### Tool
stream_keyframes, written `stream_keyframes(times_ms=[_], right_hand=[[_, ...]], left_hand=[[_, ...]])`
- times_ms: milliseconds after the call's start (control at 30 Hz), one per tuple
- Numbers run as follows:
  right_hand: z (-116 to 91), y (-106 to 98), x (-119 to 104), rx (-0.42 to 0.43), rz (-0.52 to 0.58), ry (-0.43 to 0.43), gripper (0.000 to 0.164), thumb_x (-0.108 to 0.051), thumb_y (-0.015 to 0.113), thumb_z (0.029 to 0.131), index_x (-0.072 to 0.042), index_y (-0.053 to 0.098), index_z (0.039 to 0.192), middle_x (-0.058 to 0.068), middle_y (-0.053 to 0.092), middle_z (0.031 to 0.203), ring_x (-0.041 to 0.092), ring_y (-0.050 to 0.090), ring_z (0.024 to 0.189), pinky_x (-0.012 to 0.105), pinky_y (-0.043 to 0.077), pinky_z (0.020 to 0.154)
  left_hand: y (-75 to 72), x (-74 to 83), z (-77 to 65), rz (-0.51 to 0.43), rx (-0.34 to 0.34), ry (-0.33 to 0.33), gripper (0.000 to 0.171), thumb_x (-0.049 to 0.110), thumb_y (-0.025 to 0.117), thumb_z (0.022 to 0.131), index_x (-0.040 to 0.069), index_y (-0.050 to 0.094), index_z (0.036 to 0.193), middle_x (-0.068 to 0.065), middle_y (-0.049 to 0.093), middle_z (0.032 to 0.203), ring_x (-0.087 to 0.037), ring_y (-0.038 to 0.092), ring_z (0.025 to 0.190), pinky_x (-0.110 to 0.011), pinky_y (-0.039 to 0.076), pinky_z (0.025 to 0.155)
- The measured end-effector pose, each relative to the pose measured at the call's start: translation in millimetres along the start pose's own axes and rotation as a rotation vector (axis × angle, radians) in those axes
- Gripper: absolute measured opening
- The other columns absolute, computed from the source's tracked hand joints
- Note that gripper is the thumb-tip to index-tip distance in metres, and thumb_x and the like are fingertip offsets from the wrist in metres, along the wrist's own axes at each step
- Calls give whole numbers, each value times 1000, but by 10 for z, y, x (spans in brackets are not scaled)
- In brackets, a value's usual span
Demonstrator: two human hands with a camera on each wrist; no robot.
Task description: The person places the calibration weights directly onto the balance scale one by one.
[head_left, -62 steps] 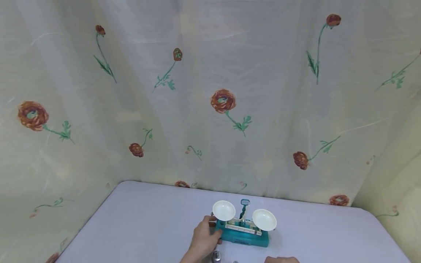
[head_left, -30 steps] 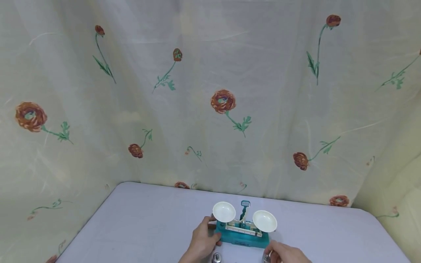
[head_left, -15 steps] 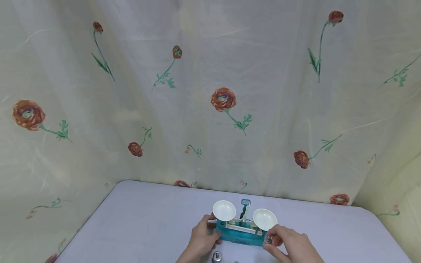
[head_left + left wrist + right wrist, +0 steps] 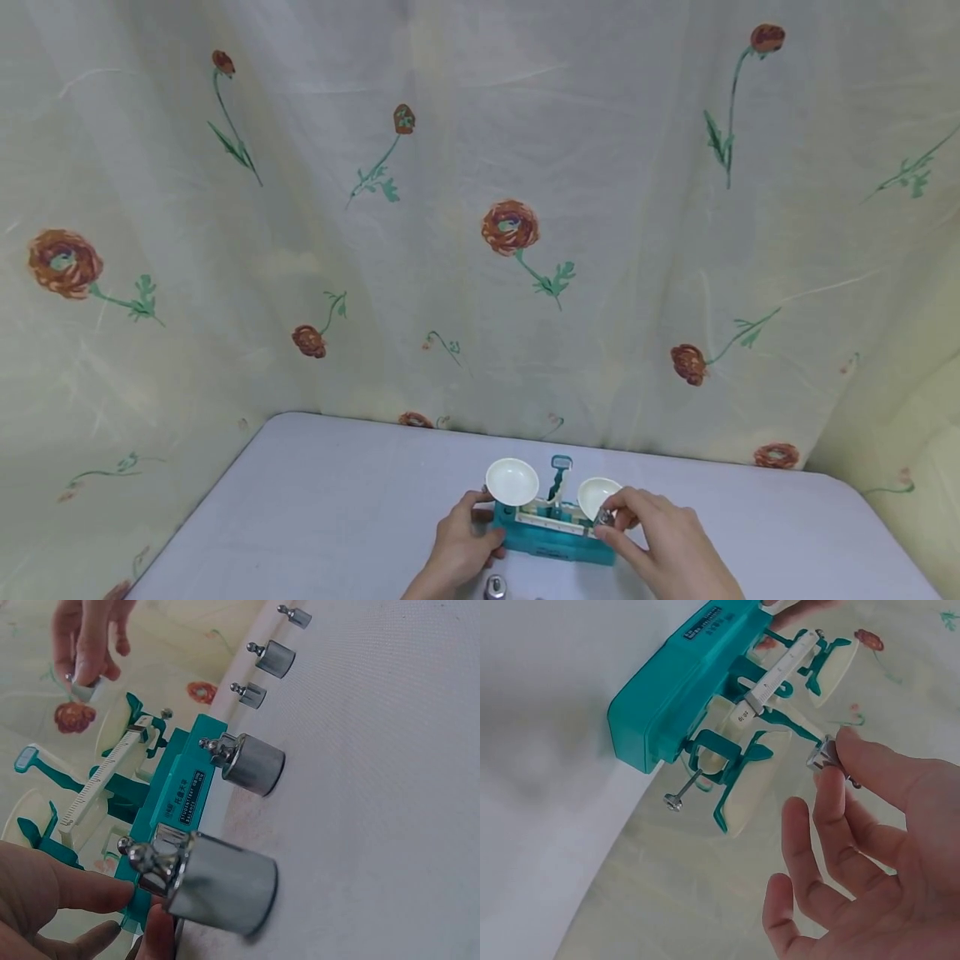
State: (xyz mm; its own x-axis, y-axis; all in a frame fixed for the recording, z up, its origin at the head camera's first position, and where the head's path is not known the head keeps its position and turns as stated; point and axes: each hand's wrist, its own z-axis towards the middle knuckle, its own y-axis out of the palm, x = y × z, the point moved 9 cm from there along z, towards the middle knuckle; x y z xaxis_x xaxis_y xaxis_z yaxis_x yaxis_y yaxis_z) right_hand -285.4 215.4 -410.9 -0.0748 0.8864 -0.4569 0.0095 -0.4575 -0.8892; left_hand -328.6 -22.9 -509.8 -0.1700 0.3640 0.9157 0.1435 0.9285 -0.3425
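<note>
Head view: the left hand (image 4: 463,542) gripped the teal balance (image 4: 557,546) at its left end; the right hand (image 4: 663,537) pinched a metal weight (image 4: 603,518). Left wrist: other weights (image 4: 256,766) stood nearer. Right wrist: the metal weight hung just off the right pan (image 4: 761,780).

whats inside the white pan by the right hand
In the head view, the visible part of the white pan looks bare; the rest is hidden by the right hand and the metal weight it pinches.

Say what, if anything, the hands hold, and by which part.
Right hand: a metal balance weight, pinched at the sides of its body. Left hand: the two-pan balance, gripped by the left end of its base.
</note>
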Motion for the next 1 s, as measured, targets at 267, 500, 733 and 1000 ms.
stream_keyframes(times_ms=[267, 500, 733, 1000], right_hand=[[96, -52, -51, 49, -63, -8, 25, -35, 81, 96, -20, 72, 114, -9, 69, 90, 14, 60, 89, 50, 47, 91], [174, -57, -56, 74, -79, -13, 23, -34, 80, 97, -18, 73, 111, -9, 67, 87, 14, 57, 86, 46, 42, 86], [228, -34, -45, 87, -117, -4, 22, -32, 81, 96, -17, 74, 110, -8, 66, 86, 16, 57, 86, 48, 43, 86], [263, -8, -30, 80, -123, -1, 23, -29, 83, 95, -15, 75, 112, -6, 66, 86, 19, 56, 89, 52, 45, 90]], left_hand=[[-5, 21, -13, -4, 5, 11, 49, 5, 74, 97, 5, 57, 144, -17, 71, 124, -10, 70, 68, -24, 56, 60], [3, 11, -12, 6, 11, 0, 49, 5, 74, 97, 6, 58, 144, -16, 72, 123, -11, 70, 68, -24, 55, 60], [-13, 15, -5, -6, 16, 6, 50, 4, 74, 97, 5, 58, 144, -17, 72, 123, -10, 71, 69, -25, 56, 60], [-1, 13, -9, -12, 6, 2, 50, 3, 74, 97, 5, 57, 144, -18, 72, 123, -10, 71, 69, -25, 56, 60]])
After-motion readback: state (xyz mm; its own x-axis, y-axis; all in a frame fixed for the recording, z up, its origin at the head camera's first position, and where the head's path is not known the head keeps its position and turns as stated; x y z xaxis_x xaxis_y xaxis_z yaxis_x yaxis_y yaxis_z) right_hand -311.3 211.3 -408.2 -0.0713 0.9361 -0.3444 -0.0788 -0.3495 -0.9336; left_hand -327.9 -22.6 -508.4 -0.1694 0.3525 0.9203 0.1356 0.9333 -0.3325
